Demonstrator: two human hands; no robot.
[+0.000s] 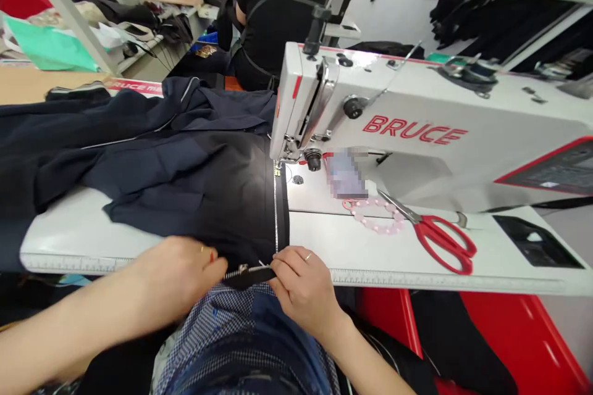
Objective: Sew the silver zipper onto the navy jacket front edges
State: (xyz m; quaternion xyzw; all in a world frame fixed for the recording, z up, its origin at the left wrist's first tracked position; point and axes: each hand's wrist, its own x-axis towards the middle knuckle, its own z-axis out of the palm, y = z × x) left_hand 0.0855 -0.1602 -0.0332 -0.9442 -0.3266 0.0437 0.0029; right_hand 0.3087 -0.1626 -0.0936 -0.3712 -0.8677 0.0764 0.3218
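Observation:
A dark navy garment (152, 160) lies spread over the white sewing table (370, 247), with a silver zipper (276, 210) running from the table's front edge up to the presser foot (278, 166) of a white sewing machine (417, 129). My left hand (178, 274) presses on the cloth at the table's front edge, its fingers pinching the fabric beside the zipper's lower end. My right hand (303, 287) pinches the zipper's bottom end (250, 271) from the right. Both hands grip the garment.
Red-handled scissors (440, 237) and a pink bead loop (375, 216) lie on the table right of the needle. A person in black (278, 6) sits with their back turned beyond the machine. Shelves with dark clothing stand at the back. A red bin (509, 333) is below the table.

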